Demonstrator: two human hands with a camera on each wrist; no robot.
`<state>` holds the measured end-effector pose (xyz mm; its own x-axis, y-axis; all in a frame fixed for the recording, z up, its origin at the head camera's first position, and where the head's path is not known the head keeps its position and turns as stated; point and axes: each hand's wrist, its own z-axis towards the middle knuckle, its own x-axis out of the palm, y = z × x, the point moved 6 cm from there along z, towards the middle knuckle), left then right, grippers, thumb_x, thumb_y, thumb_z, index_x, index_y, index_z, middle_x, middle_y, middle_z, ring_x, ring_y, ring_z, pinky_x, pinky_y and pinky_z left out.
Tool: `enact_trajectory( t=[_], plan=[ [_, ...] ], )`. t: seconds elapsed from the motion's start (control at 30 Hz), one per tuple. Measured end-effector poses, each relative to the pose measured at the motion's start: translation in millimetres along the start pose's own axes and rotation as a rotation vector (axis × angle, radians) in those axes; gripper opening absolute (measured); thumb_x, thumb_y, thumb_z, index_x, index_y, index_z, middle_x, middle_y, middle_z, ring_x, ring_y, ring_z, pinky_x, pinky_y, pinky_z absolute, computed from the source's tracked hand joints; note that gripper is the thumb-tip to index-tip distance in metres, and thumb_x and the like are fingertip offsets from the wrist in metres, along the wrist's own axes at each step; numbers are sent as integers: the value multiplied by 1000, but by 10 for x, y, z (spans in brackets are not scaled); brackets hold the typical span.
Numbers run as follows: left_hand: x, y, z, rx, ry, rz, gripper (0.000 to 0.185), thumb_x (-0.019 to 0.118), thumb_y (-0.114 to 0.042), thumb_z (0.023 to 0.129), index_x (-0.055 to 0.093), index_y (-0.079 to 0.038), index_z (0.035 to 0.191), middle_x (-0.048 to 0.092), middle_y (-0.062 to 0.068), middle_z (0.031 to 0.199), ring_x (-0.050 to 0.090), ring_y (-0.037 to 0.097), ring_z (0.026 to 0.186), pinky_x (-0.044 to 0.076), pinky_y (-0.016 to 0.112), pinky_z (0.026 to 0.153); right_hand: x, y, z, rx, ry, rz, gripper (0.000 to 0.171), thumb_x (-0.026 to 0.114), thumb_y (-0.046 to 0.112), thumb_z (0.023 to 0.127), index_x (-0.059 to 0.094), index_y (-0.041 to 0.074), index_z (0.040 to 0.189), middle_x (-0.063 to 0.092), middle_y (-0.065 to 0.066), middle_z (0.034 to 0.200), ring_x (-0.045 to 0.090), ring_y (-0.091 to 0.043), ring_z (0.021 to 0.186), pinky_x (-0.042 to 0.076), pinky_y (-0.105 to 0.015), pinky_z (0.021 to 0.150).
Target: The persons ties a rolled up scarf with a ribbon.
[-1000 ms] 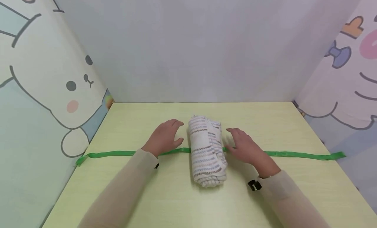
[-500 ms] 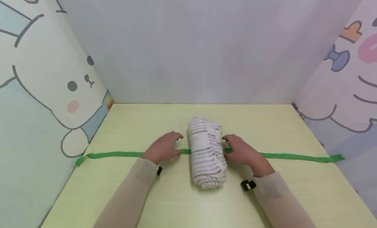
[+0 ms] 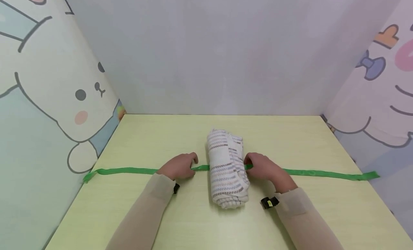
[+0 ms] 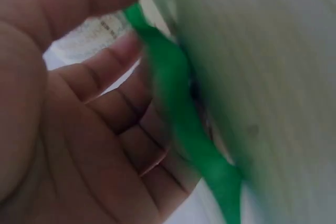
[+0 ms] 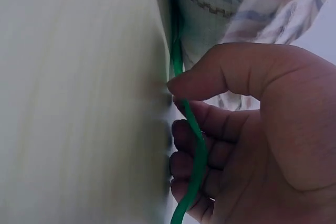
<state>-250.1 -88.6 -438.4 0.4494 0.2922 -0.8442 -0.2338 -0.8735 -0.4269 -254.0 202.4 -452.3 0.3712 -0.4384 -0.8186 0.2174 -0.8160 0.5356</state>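
Note:
A rolled white towel [image 3: 227,171] with coloured stripes lies mid-table, its length running toward me. A green ribbon [image 3: 129,170] runs left to right under it. My left hand [image 3: 179,166] sits just left of the roll with its fingers [image 4: 121,56] curled round the ribbon [image 4: 173,87], the thumb above it. On the roll's right side my right hand [image 3: 262,168] pinches the ribbon [image 5: 197,145] between thumb [image 5: 210,77] and fingers, close to the towel's [image 5: 220,3] edge. Both hands rest low on the table.
The pale yellow-green table [image 3: 161,135] is boxed in by a plain back wall [image 3: 219,63] and cartoon-printed side walls [image 3: 48,99]. The ribbon's ends reach nearly to both side walls. A black wrist-camera clip [image 3: 268,202] sticks out at my right cuff.
Both hands have dropped from beside the towel down and toward me onto the ribbon and curled their fingers on it. The towel has not moved.

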Motion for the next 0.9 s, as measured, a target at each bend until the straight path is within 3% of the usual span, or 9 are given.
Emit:
enact_trajectory(
  t=[0.17, 0.3, 0.43, 0.53, 0.67, 0.9],
  plan=[
    [12, 27, 4, -3, 11, -3, 13, 67, -3, 89, 64, -14, 94, 60, -2, 88, 51, 16, 73, 44, 32, 66, 27, 10, 20, 47, 27, -14, 15, 72, 13, 89, 62, 9, 100, 60, -3, 91, 54, -24, 82, 48, -40, 72],
    [-8, 31, 12, 14, -20, 1, 16, 64, -1, 88, 57, -13, 80, 53, -1, 75, 46, 15, 67, 38, 30, 61, 35, 33, 18, 49, 36, -26, 13, 70, 12, 90, 60, 10, 97, 58, -3, 88, 53, -23, 80, 45, -39, 70],
    [-48, 23, 6, 12, -61, -17, 14, 60, -2, 92, 54, -13, 88, 54, 1, 77, 48, 17, 70, 41, 33, 64, 31, 51, 3, 53, 42, -27, 17, 69, 12, 90, 56, 9, 101, 57, -4, 87, 52, -23, 77, 42, -38, 67],
    [-60, 14, -6, -2, -68, -10, 13, 57, -1, 98, 57, -13, 104, 63, 3, 90, 55, 18, 77, 48, 36, 71, 16, 61, -9, 62, 42, -55, 19, 68, 13, 91, 55, 9, 104, 57, -4, 87, 52, -23, 75, 42, -37, 65],
    [-65, -9, -7, -1, -73, 73, 20, 56, -3, 102, 60, -11, 120, 68, 5, 110, 63, 19, 95, 53, 39, 85, -21, 78, -24, 78, 44, -136, 15, 66, 14, 94, 56, 8, 104, 58, -4, 86, 53, -22, 73, 45, -37, 65],
    [-134, -8, 20, 15, -166, 282, 6, 64, -8, 100, 66, -13, 101, 66, -2, 87, 63, 15, 80, 54, 34, 73, -110, 82, -86, 74, 42, -358, 6, 58, 11, 102, 53, 8, 100, 56, -4, 80, 52, -21, 68, 46, -37, 62]
  ],
)
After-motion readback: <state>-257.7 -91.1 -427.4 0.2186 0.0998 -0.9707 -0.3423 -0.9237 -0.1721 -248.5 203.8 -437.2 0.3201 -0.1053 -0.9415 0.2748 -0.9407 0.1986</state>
